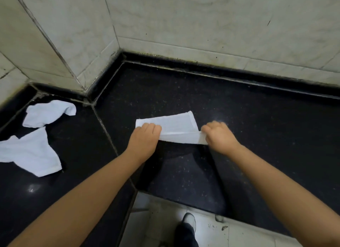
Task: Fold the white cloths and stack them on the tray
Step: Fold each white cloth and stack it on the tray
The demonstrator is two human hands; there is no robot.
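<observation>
We judge the fold to be mid-way on one cloth. The narrow white terry cloth strip (176,129), already doubled along its length, lies on the black speckled stone bench (257,129) near the middle of the view, in front of the pale marble wall tiles (202,26).

Our left hand (145,136) rests curled over the strip's left end, gripping or pinning it; the fingertips are hidden, so we cannot tell which. Our right hand (219,136) pinches the strip's right end, where a corner is lifted and turned back off the bench.

The strip's long axis runs left to right across the bench, tilted slightly so its right end sits farther from us. Its folded edge faces us.

The next move, we think, is to carry the right end over to meet the left, keeping the edges lined up so the layers do not skew.

Two crumpled white terry cloths (35,151) wait well apart at the far left, still unfolded. No tray shows, so stacking has yet to come.
</observation>
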